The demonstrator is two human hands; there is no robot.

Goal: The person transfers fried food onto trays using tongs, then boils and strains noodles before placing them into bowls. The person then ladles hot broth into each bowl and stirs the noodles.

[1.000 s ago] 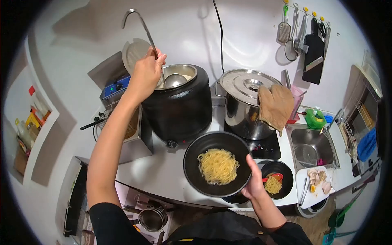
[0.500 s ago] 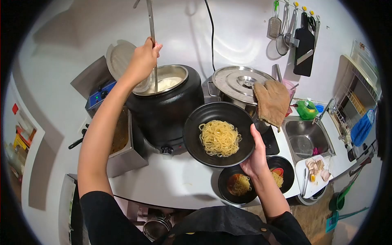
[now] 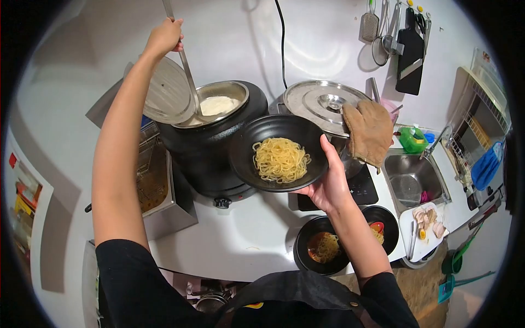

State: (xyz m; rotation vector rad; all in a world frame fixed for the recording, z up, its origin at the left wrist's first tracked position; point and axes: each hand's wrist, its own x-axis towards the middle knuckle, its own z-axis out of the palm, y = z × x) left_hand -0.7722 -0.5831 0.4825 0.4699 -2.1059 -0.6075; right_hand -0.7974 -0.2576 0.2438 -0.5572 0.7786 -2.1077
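And up goes the left hand (image 3: 165,38) into the upper left, fingers closed round the ladle (image 3: 188,75), whose handle has swung from near upright to a slant, its lower end in the pot (image 3: 210,161). The right hand (image 3: 332,188) has brought the bowl (image 3: 240,153) of noodles (image 3: 281,159) across to mid-frame, thumb at the rim, fingers partly hidden beneath (how widely spread, I can't tell), so bowl and pot now sit close together in view.

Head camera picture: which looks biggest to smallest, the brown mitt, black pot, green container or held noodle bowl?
1. Black pot
2. Held noodle bowl
3. Brown mitt
4. Green container
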